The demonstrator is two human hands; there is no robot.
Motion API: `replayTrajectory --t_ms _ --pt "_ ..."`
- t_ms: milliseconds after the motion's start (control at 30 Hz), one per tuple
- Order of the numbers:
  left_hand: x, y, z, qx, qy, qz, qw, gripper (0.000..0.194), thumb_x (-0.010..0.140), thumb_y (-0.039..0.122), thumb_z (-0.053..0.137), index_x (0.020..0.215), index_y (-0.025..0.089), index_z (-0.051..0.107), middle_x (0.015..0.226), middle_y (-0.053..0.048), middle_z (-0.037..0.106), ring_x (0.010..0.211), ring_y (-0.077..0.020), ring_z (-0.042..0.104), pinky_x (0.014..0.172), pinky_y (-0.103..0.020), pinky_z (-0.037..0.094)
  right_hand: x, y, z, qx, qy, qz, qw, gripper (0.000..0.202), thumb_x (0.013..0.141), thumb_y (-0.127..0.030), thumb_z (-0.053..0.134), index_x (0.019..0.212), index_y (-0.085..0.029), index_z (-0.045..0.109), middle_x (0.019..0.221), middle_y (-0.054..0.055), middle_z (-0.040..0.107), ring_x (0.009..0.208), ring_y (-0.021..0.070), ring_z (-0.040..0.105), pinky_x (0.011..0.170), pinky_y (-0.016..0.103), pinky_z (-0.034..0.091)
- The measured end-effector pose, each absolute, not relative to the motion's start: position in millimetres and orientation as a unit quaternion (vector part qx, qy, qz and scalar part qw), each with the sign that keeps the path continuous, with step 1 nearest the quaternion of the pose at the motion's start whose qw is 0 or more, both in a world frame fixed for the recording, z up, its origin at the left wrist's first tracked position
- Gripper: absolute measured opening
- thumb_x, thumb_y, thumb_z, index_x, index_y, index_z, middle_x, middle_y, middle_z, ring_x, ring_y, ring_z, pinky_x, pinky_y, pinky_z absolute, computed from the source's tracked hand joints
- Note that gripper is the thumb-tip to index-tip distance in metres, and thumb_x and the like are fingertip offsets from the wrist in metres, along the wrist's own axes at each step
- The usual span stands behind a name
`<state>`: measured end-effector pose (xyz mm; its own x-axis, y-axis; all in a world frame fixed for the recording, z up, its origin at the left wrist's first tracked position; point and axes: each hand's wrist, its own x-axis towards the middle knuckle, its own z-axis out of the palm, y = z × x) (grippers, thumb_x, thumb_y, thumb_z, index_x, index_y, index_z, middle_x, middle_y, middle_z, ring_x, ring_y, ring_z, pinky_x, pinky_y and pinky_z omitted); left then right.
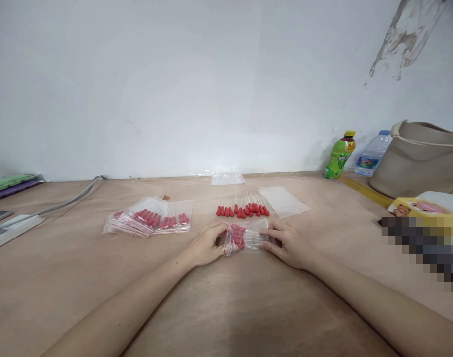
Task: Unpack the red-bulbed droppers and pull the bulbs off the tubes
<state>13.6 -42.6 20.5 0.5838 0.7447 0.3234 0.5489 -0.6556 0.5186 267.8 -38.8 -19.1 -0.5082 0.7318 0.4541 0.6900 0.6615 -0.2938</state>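
Between my hands, low over the table, lies a clear zip-lock bag [253, 239] with several red-bulbed droppers [238, 236] inside, bulbs toward the left. My left hand [208, 245] is closed on the bag's zip end, thumb and fingers pinching its edge. My right hand [293, 246] pinches the opposite end, around the droppers' thin clear tips. Just beyond the bag is a row of loose red-bulbed droppers [243, 210], tips pointing away from me. Flat clear bags [284, 202] lie right of that row. A pile of filled bags [148, 218] rests to the left.
More clear bags [228, 179] lie by the wall. At right stand a green bottle [338, 156], a clear water bottle [373, 153] and a grey bucket [416, 161], with a yellow package [416, 207] nearer me. A grey cable [68, 202] and white power strip [14, 231] are at left.
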Motion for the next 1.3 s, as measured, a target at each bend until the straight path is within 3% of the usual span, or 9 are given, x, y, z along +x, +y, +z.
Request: replayTrajectory --t_ms 200,367,567,700,900,1100,1200,1300 --pt "14 -47 20 0.883 0.388 0.221 0.146 0.02 0.078 0.036 0.056 0.083 0.018 0.048 0.085 -0.003 0.054 0.078 -0.0169 0.049 0.067 -0.027 0.039 268 -38 -19 -0.411 -0.868 0.051 0.274 0.032 0.082 -0.039 0.051 0.106 -0.02 0.061 0.083 0.006 0.054 0.079 0.0179 0.052 0.075 0.034 0.04" --pt "17 -48 13 0.885 0.392 0.222 0.117 0.013 0.08 0.027 0.049 0.089 0.018 0.047 0.084 -0.004 0.053 0.078 -0.0179 0.049 0.069 -0.03 0.041 268 -39 -18 -0.412 -0.868 0.053 0.273 0.029 0.083 -0.037 0.05 0.104 -0.02 0.062 0.084 0.006 0.055 0.08 0.0176 0.052 0.075 0.033 0.039" --pt "16 -49 16 0.885 0.365 0.238 0.165 0.019 0.086 0.026 0.042 0.101 0.018 0.049 0.093 -0.006 0.056 0.086 -0.018 0.051 0.076 -0.031 0.041 271 -37 -18 -0.411 -0.868 0.052 0.276 0.031 0.083 -0.04 0.051 0.104 -0.021 0.062 0.082 0.006 0.055 0.075 0.0168 0.052 0.072 0.032 0.04" --pt "14 -48 12 0.866 0.381 0.256 0.196 0.023 0.083 0.033 0.049 0.099 0.016 0.051 0.085 -0.004 0.056 0.076 -0.0155 0.051 0.068 -0.027 0.042 271 -37 -18 -0.416 -0.865 0.055 0.276 0.031 0.083 -0.04 0.05 0.104 -0.02 0.063 0.082 0.006 0.055 0.076 0.017 0.052 0.071 0.031 0.04" --pt "11 -40 0 0.81 0.392 0.34 0.272 0.023 0.084 0.031 0.047 0.103 0.017 0.05 0.077 0.0 0.056 0.065 -0.0111 0.052 0.06 -0.023 0.043 270 -37 -18 -0.424 -0.864 0.059 0.266 0.03 0.083 -0.039 0.05 0.104 -0.021 0.062 0.082 0.006 0.054 0.076 0.0166 0.052 0.073 0.032 0.04" --pt "-31 -17 36 0.787 0.381 0.306 0.377 0.029 0.077 0.032 0.057 0.102 0.018 0.05 0.092 -0.003 0.063 0.075 -0.014 0.062 0.069 -0.028 0.049 272 -36 -21 -0.412 -0.867 0.061 0.274 0.03 0.084 -0.038 0.05 0.105 -0.021 0.062 0.083 0.006 0.055 0.078 0.0168 0.053 0.074 0.033 0.04" --pt "-66 -7 61 0.732 0.454 0.344 0.375 0.036 0.071 0.035 0.064 0.1 0.019 0.051 0.092 -0.004 0.065 0.073 -0.0168 0.064 0.063 -0.029 0.052 272 -36 -20 -0.413 -0.867 0.059 0.272 0.029 0.084 -0.037 0.049 0.104 -0.02 0.062 0.083 0.006 0.054 0.079 0.0174 0.052 0.075 0.033 0.04" --pt "-92 -2 74 0.674 0.497 0.427 0.34 0.037 0.067 0.038 0.067 0.095 0.018 0.053 0.091 -0.006 0.066 0.077 -0.019 0.065 0.069 -0.033 0.054 271 -37 -18 -0.417 -0.867 0.056 0.267 0.03 0.084 -0.037 0.049 0.104 -0.02 0.062 0.083 0.006 0.054 0.079 0.0177 0.052 0.075 0.034 0.04"
